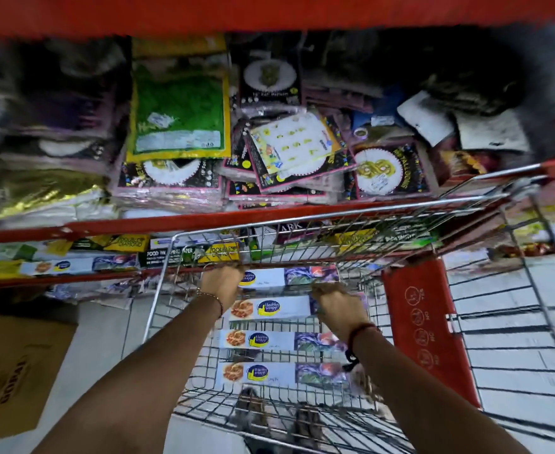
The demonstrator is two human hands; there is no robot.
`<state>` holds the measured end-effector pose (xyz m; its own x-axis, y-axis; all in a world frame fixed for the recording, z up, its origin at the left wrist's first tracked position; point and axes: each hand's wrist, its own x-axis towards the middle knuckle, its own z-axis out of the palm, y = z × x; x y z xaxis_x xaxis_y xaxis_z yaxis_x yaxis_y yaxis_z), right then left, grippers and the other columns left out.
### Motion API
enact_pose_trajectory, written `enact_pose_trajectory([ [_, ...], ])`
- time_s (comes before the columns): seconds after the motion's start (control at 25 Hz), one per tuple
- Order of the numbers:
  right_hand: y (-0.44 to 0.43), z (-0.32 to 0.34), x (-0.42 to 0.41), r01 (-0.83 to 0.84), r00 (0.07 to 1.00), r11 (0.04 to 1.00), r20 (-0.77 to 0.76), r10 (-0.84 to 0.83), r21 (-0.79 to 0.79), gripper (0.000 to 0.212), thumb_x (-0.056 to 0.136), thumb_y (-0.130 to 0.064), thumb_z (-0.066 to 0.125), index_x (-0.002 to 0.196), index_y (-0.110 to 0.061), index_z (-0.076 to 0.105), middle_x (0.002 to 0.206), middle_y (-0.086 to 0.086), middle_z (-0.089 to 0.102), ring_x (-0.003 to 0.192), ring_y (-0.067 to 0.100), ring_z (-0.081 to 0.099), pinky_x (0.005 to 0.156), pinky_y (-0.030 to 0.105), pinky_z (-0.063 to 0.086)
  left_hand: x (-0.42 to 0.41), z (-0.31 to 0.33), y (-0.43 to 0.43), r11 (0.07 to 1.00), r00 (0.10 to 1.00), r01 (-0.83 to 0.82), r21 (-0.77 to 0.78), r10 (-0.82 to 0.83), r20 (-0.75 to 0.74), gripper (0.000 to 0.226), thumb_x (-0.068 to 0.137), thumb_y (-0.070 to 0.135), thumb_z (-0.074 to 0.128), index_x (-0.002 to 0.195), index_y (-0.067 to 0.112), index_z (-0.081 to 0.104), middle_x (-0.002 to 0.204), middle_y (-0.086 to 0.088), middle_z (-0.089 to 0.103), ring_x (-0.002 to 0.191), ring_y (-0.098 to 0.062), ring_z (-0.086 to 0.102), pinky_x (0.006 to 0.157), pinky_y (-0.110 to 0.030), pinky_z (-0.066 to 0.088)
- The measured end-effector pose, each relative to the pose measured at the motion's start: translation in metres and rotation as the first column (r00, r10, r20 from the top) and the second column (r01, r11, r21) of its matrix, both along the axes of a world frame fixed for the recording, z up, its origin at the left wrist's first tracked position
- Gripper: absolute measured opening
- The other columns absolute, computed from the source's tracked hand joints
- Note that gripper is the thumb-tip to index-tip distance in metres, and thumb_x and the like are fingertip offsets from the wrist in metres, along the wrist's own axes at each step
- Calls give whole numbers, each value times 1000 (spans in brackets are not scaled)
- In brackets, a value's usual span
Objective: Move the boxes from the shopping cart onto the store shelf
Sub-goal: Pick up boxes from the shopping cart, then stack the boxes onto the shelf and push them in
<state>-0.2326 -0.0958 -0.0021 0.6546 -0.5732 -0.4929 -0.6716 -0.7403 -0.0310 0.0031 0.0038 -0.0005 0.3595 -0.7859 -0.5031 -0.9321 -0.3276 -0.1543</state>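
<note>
Down at the near end of the silver wire shopping cart [184, 322], 2 long white cardboard wrap boxes with blue-and-yellow oval logos lie flat across the basket floor, the closest one [282, 372] just in front of the next one [282, 340]. Both arms reach in over them. The right hand [336, 306] has its grip curled onto the right end of a 3rd box of the same kind [269, 309], though the fingers are blurry so I can't tell how tight. The left hand [224, 283] is a bit further in, its grip closed at the left end of a 4th box [289, 277] near the cart's far wall; can't tell if it's actually clamped on the box or the wire. There's a thin bracelet on the left wrist and a red thread band on the right one.

To the right of the boxes the cart's red plastic child-seat flap [428, 326] stands with printed symbols on it. On the floor to the left sits a brown corrugated carton [14, 371].

Past the cart is the red metal store shelf [105, 226]. Its lower level already holds more long wrap boxes [73, 265], and the level above is stacked with pink-edged foil balloon packs [168, 178] and a green-and-yellow flat packet [179, 109].
</note>
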Motion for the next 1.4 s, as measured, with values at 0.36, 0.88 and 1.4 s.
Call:
enact_pose_trajectory([
  [0.36,10,165,4,-30,998,998,59,33,-47,25,97,-12,55,120,-7,60,122,15,66,111,34,66,88,43,56,5,180,21,988,998,-59,-145,62,16,42,96,36,58,137,23,56,122,-5,68,116,-25,64,82,-36,55],
  [0.88,-27,344,57,-95,959,978,247,140,-188,47,88,-19,67,134,-22,58,134,8,61,120,32,60,93,45,55,60,415,1,895,993,37,-445,16,115,51,94,41,61,143,32,49,142,9,57,127,-18,57,93,-38,55],
  [1.4,-70,368,109,-21,951,990,302,64,-142,52,87,-21,70,137,-24,56,138,9,59,123,31,59,95,42,53,136,454,-134,841,987,-35,-539,115,114,50,98,21,54,146,31,45,151,0,48,133,-25,53,100,-39,52],
])
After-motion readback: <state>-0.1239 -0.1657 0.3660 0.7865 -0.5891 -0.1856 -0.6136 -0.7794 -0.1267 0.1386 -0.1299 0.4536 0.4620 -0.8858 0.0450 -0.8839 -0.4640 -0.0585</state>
